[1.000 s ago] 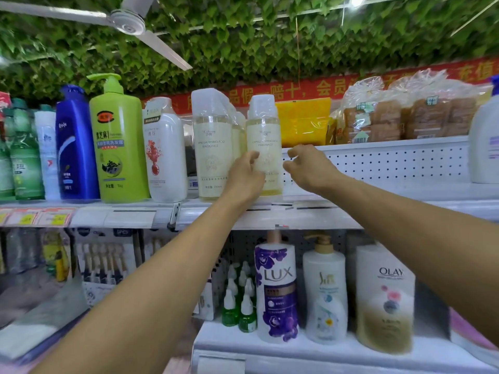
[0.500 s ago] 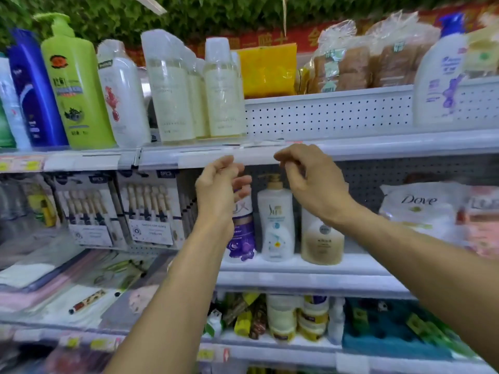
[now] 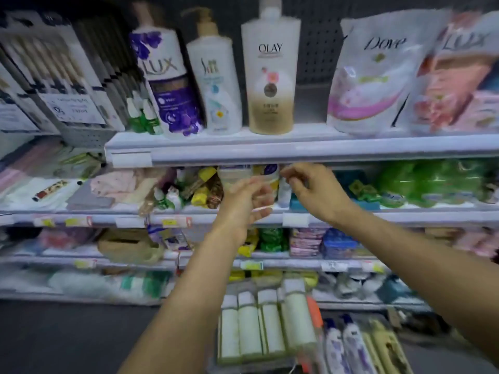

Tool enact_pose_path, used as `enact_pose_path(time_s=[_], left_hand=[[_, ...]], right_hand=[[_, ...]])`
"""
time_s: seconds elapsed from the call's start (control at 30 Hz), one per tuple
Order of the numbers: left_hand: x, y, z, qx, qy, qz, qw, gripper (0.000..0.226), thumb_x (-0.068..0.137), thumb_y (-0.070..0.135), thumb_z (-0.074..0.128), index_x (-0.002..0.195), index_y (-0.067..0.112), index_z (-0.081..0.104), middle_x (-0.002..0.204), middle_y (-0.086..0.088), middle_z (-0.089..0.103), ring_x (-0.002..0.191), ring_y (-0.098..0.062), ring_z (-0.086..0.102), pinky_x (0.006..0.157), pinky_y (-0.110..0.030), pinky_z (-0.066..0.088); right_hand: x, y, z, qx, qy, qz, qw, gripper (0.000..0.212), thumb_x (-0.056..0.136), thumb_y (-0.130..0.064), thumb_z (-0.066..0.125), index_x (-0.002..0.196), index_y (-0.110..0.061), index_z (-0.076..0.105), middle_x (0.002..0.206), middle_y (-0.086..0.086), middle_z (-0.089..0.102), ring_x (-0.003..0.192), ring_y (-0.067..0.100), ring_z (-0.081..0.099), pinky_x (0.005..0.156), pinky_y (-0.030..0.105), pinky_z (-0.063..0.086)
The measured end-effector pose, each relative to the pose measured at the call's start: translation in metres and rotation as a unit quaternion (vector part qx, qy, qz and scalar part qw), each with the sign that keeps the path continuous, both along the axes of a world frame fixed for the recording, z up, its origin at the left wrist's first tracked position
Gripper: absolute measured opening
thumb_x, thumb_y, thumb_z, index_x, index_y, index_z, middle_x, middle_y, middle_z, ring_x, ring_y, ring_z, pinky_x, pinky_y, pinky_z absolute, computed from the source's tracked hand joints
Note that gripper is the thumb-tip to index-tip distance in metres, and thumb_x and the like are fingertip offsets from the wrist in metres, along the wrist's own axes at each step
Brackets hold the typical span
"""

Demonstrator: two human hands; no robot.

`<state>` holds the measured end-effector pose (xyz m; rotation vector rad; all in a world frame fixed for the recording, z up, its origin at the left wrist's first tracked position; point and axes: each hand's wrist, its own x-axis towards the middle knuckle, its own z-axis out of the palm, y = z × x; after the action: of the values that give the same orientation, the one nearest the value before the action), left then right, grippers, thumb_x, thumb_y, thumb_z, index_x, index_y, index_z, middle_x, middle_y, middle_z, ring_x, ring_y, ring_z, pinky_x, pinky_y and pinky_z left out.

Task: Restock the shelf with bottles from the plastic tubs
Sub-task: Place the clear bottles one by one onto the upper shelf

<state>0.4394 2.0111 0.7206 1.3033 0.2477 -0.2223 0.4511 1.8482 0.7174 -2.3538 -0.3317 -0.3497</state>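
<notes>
Both hands empty, between bottles. Left hand (image 3: pixel 244 203) loosely curled, nothing in it. Right hand (image 3: pixel 313 188) fingers bent, thumb and forefinger close together; frame is motion-blurred, but I see nothing pinched.

Landmark: the white-and-gold Olay pump bottle (image 3: pixel 270 76) standing on the white metal shelf (image 3: pixel 297 151). Both hands hang in the air below that shelf's front edge, left hand under and slightly left of the Olay, right hand under and slightly right.

Stock: row of tall cream bottles with white caps (image 3: pixel 266 327), lying packed side by side far below the Olay, at the bottom of the view. Presumably in a tub; its walls barely show, can't confirm. White bottles with purple labels (image 3: pixel 345 346) just right of them.

Judgement: step is the reach for the next bottle. Next move needs hands to drop well down to the cream row, wrap one bottle's body, lift it clear of its neighbours.
</notes>
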Motion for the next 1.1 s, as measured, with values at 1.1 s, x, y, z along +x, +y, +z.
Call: enact_pose_path(time_s=[1.1], left_hand=[[-0.039, -0.061, -0.473, -0.035, 0.435, -0.067, 0.897, 0.063, 0.101, 0.061, 0.02, 0.125, 0.016, 0.058, 0.108, 0.0, 0.065, 0.105, -0.019, 0.061, 0.091, -0.035, 0.049]], right_hand=[[-0.093, 0.002, -0.475, -0.164, 0.457, -0.206, 0.849, 0.08, 0.085, -0.044, 0.063, 0.141, -0.004, 0.023, 0.133, 0.017, 0.037, 0.128, 0.037, 0.034, 0.094, 0.045, 0.043]])
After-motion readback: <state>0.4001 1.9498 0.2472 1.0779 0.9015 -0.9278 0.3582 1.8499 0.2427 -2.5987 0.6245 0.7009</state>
